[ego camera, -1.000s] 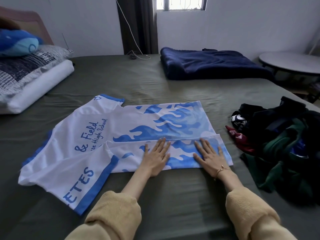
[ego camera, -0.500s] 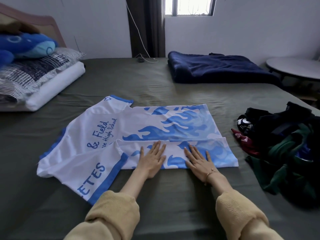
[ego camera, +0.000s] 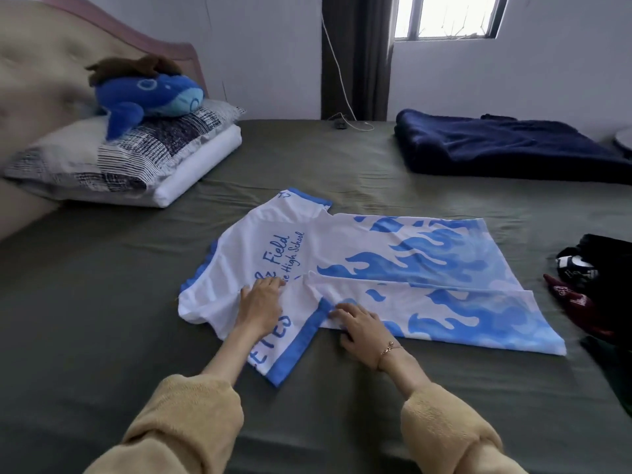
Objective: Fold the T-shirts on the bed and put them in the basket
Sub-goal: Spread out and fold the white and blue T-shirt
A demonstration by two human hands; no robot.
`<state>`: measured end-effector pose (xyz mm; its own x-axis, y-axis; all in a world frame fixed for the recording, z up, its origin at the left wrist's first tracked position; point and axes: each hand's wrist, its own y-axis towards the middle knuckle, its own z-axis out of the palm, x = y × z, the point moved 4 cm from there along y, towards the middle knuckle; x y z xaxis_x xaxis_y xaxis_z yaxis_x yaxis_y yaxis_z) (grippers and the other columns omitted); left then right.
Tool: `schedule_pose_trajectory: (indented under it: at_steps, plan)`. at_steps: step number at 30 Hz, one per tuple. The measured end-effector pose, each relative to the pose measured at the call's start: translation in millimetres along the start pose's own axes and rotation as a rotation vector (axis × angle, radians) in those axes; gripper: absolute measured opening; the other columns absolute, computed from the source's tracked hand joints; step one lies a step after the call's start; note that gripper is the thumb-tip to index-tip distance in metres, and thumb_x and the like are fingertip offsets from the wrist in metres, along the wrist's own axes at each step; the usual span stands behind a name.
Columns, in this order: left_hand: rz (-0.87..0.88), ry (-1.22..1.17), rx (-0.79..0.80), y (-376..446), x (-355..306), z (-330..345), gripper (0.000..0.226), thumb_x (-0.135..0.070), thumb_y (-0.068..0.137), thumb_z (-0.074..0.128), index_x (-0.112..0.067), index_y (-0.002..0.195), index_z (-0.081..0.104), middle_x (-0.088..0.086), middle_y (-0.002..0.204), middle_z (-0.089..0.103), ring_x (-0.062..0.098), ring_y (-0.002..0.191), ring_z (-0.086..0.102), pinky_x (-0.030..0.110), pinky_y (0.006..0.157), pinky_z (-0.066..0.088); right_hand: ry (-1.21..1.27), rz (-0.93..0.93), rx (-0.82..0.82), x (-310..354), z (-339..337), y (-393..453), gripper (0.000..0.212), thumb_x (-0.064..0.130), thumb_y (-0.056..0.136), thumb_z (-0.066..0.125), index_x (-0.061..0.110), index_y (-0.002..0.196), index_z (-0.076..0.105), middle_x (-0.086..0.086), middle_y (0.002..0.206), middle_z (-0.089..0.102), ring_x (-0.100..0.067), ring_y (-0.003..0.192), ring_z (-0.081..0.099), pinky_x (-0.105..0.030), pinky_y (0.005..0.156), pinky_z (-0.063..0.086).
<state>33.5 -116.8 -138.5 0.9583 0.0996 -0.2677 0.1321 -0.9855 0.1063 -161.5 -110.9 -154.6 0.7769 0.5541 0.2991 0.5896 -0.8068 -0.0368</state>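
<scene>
We see the white-and-blue T-shirt [ego camera: 393,268] flat on the bed [ego camera: 307,165] at centre frame, near side already folded over. Left hand [ego camera: 258,304] lies flat, fingers straight, on the shoulder area at 9 o'clock of the shirt; right hand [ego camera: 359,323] rests on the folded edge beside the blue-trimmed sleeve [ego camera: 290,350], fingers bent slightly, and we cannot tell if it pinches cloth or just presses. Risks, our call: the sleeve at 6 o'clock sticks out past the fold, so tucking it fast could drag the folded strip askew; slick fabric may slide on the sheet if only one hand pins it; the hem corner at 4 o'clock could flip open. The pile of dark clothes [ego camera: 595,278] at 3 o'clock sits near enough to snag. No basket is in view, so we cannot say what it holds. Navy blanket [ego camera: 496,145] at 1 o'clock, pillows [ego camera: 119,155] with plush whale [ego camera: 150,94] at 10.
</scene>
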Motion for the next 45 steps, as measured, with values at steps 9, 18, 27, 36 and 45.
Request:
schedule_pose_trajectory:
  at_steps: [9, 18, 27, 36, 45]
  plan:
    - [-0.052, -0.049, 0.008, -25.1, 95.3, -22.0, 0.066, 0.013, 0.08, 0.04, -0.02, 0.137, 0.04, -0.003, 0.139, 0.048, 0.018, 0.129, 0.041, 0.032, 0.108, 0.021, -0.074, -0.247, -0.122, 62.2, 15.4, 30.7, 0.061, 0.017, 0.074, 0.059, 0.023, 0.133, 0.043, -0.004, 0.133, 0.045, -0.028, 0.108, 0.055, -0.037, 0.086, 0.046]
    - [-0.278, -0.693, 0.13, -7.7, 137.6, -15.1, 0.022, -0.01, 0.092, 0.048, -0.013, 0.111, 0.058, 0.004, 0.121, 0.058, 0.018, 0.117, 0.052, 0.027, 0.098, 0.039, 0.077, 0.042, -0.135, 83.7, -7.3, 96.5, 0.024, 0.012, 0.093, 0.048, 0.012, 0.114, 0.058, -0.015, 0.11, 0.065, -0.033, 0.098, 0.061, -0.035, 0.081, 0.046]
    - [-0.147, -0.793, 0.352, 9.3, 155.9, -32.3, 0.051, -0.056, 0.063, 0.067, -0.015, 0.093, 0.059, -0.008, 0.089, 0.058, 0.005, 0.083, 0.054, 0.016, 0.069, 0.039, 0.937, 0.483, -0.344, 50.2, -56.2, 193.9, 0.019, 0.011, 0.094, 0.047, 0.006, 0.112, 0.05, -0.017, 0.098, 0.061, -0.025, 0.079, 0.063, -0.025, 0.063, 0.049]
    - [-0.313, -0.335, -0.064, 33.1, 169.4, -32.3, 0.038, -0.033, 0.098, 0.047, -0.009, 0.069, 0.043, 0.014, 0.084, 0.061, 0.032, 0.079, 0.055, 0.031, 0.058, 0.03, 0.364, 0.559, -0.091, 36.7, 1.4, 181.9, 0.071, 0.036, 0.076, 0.071, 0.011, 0.133, 0.038, -0.013, 0.127, 0.046, -0.029, 0.118, 0.043, -0.037, 0.094, 0.04]
    - [-0.143, 0.168, -0.085, 36.1, 163.0, -22.5, 0.042, -0.039, 0.104, 0.023, -0.013, 0.12, 0.051, 0.015, 0.106, 0.066, 0.032, 0.099, 0.061, 0.037, 0.075, 0.042, 0.367, 0.656, -0.15, 28.4, 10.8, 190.4, 0.033, 0.027, 0.087, 0.06, 0.004, 0.112, 0.058, -0.017, 0.112, 0.061, -0.033, 0.104, 0.058, -0.033, 0.075, 0.044]
